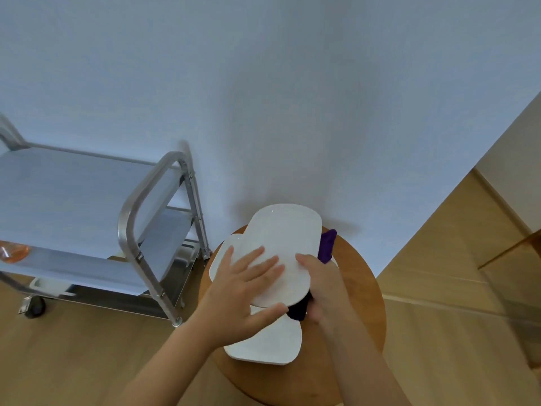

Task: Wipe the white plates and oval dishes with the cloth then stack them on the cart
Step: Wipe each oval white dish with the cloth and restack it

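Note:
A white oval dish (288,238) is held tilted above a round wooden stool (363,291). My left hand (248,288) lies flat on its face with fingers spread, the thumb along its near edge. My right hand (322,285) grips a purple cloth (328,244) against the dish's right edge; the cloth shows behind the dish and as a dark wad below my fingers. Another white oval dish (263,344) lies on the stool beneath, and a further white dish (222,259) peeks out at the left. The steel cart (140,206) stands to the left.
The cart's shelves are covered with pale sheets, and an orange object (14,250) sits at the left edge of one shelf. A white wall is close behind the stool. Wooden floor surrounds the stool and cart.

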